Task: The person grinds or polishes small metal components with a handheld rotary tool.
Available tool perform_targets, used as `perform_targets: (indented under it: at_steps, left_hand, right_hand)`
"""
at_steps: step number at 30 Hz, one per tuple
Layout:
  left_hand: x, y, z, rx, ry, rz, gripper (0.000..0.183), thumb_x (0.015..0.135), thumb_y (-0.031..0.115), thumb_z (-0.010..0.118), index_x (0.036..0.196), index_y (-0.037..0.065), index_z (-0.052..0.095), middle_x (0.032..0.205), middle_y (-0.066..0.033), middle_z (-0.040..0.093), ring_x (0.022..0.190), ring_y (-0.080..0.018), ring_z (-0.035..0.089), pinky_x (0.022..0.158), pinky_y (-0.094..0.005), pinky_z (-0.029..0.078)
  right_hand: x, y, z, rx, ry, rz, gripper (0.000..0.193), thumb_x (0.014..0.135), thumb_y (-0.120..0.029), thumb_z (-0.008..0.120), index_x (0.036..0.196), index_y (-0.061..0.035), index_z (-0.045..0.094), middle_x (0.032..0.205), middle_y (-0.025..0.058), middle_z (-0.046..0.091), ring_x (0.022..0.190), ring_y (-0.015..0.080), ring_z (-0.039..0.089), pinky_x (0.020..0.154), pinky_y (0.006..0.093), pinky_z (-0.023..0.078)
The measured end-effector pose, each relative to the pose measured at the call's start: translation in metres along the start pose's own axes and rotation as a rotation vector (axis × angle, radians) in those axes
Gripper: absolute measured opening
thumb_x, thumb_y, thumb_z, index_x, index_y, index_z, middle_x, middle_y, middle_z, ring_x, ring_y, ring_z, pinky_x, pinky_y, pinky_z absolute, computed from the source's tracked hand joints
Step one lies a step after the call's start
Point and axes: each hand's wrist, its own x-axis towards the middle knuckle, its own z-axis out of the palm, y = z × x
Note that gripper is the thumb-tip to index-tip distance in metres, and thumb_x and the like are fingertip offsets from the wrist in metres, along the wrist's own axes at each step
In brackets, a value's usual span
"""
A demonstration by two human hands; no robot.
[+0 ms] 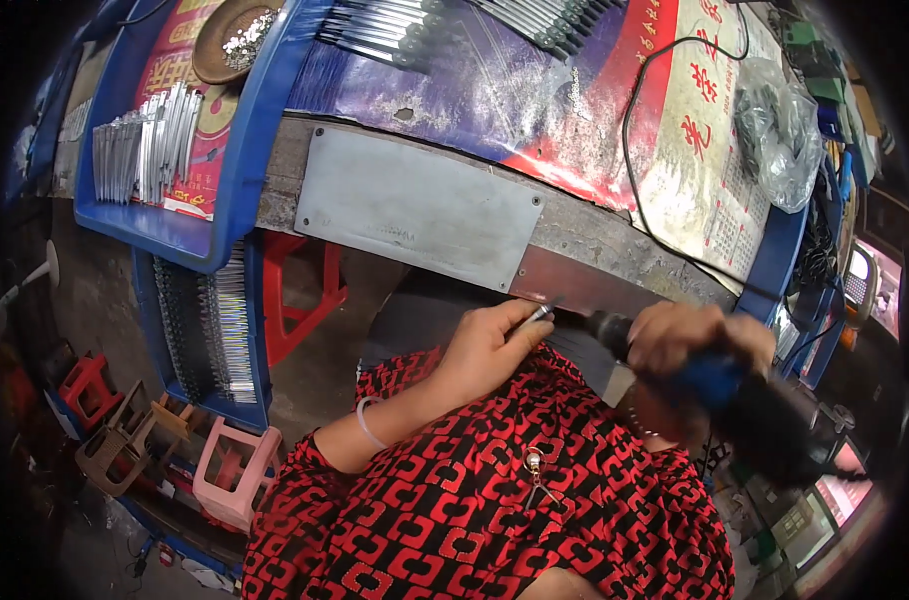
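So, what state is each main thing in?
Slim silvery metal piece: pinched in the left fingers
Black and blue handheld tool: gripped in the right fingers, blurred
Brown round bowl: partly filled with shiny bits
Grey rectangular metal plate: flat, screwed down
Clear plastic bag: crumpled
Upper left blue plastic tray: loaded with silvery strips
Thin black cable: loosely bent

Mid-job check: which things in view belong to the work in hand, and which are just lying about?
In the work:
- silver metal piece, in the left hand
- blurred dark power tool, in the right hand
- probably the metal strips in the blue tray

Apparently lying about:
- clear plastic bag, upper right
- pink stool, lower left
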Motion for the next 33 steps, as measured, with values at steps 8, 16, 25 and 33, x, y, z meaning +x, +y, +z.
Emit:
perform_targets:
  at_steps: [8,16,25,33]
  left_hand:
    - [-0.019,0.042,-0.008,1.041,0.116,0.697,0.037,0.075,0.002,0.065,0.111,-0.001,0.055,0.085,-0.0127,0.047,0.065,-0.0256,0.055,0.057,-0.0351,0.047]
    - [-0.015,0.067,-0.009,0.377,0.042,0.456,0.018,0.079,0.003,0.065,0.096,-0.003,0.063,0.073,-0.0031,0.059,0.060,-0.0089,0.051,0.056,-0.0228,0.040]
    - [-0.006,0.061,0.000,-0.160,-0.009,0.084,0.017,0.085,0.003,0.059,0.100,-0.005,0.061,0.076,-0.0005,0.054,0.059,-0.0035,0.044,0.051,-0.0182,0.035]
    - [-0.010,0.051,-0.006,0.317,-0.043,0.254,0.019,0.086,0.005,0.058,0.101,-0.004,0.063,0.075,-0.0021,0.051,0.068,-0.0077,0.048,0.059,-0.0204,0.039]
  right_hand:
    - [0.010,0.031,-0.024,-1.509,-0.215,0.444,0.060,0.061,-0.034,0.078,0.104,-0.0005,0.052,0.087,0.0146,0.059,0.080,0.0322,0.059,0.064,0.0342,0.048]
    - [0.006,0.036,-0.022,-1.553,-0.278,0.279,0.051,0.068,-0.027,0.072,0.106,-0.0026,0.051,0.083,0.0103,0.054,0.082,0.0266,0.053,0.070,0.0390,0.041]
    - [-0.042,0.025,0.007,-0.245,-0.230,0.666,0.014,0.080,-0.011,0.062,0.078,0.0026,0.058,0.073,0.0121,0.057,0.066,0.0232,0.056,0.060,0.0329,0.044]
    - [-0.059,0.032,0.009,-0.098,-0.221,0.809,0.016,0.079,-0.010,0.065,0.073,0.0043,0.061,0.064,0.0069,0.059,0.062,0.0105,0.053,0.057,0.0285,0.043]
